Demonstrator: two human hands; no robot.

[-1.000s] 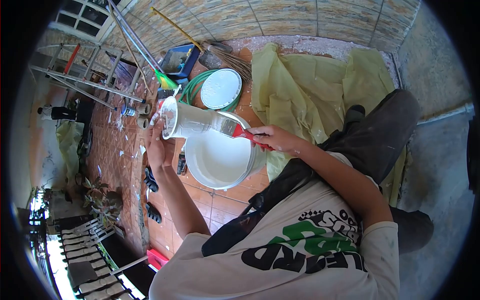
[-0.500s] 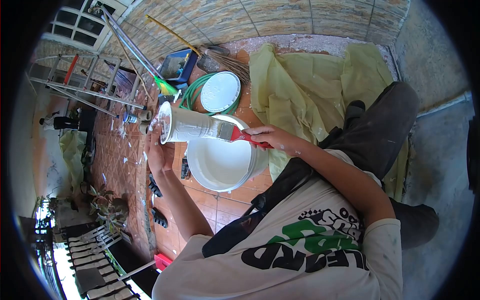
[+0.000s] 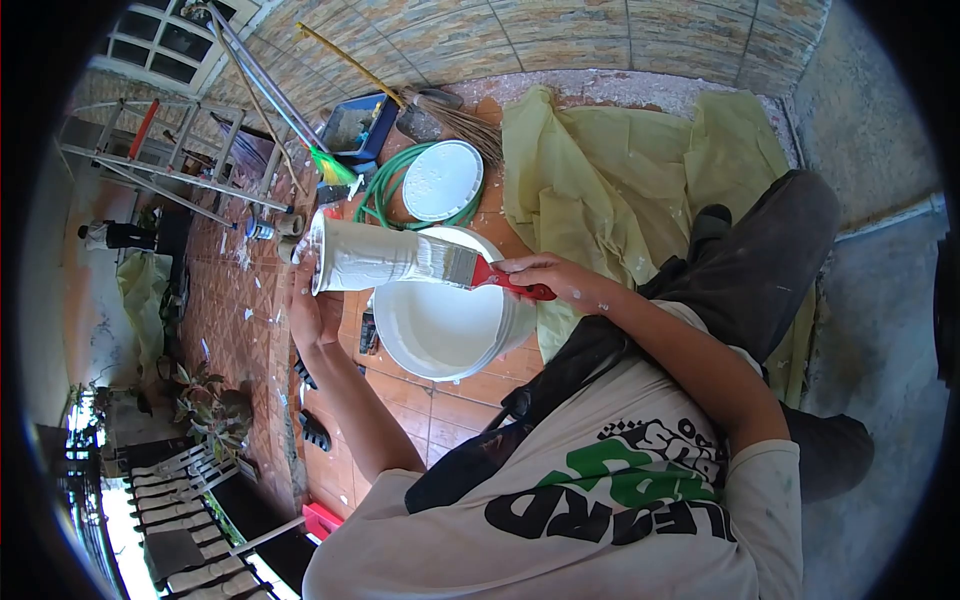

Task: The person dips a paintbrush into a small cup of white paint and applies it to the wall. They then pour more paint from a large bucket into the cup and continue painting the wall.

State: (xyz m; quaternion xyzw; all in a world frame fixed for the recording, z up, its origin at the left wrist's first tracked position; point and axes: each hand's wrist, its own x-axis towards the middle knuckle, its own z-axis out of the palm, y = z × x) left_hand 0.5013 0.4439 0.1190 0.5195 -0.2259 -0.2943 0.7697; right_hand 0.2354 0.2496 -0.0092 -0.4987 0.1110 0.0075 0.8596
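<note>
My left hand (image 3: 312, 305) is closed on a white, wet-looking container (image 3: 362, 258) near its wide end, holding it on its side. My right hand (image 3: 545, 275) grips the red handle of a paintbrush (image 3: 500, 278). The brush's white-coated bristles lie against the narrow end of the container. Below both hands stands a large white bucket (image 3: 516, 330) with white paint (image 3: 440, 325) in it. The fingers of my left hand are partly hidden by the container.
Behind the bucket, a round white lid (image 3: 443, 181) lies on a coiled green hose (image 3: 378, 190). A yellowish sheet (image 3: 600, 170) covers floor at the right. Further off are a blue tray (image 3: 372, 145), broom (image 3: 455, 125), ladder (image 3: 190, 180) and a distant person (image 3: 120, 236).
The container has turned, so its wide opening shows less. The brush and my right hand have shifted slightly right; the container's wide end has moved slightly left and down.
</note>
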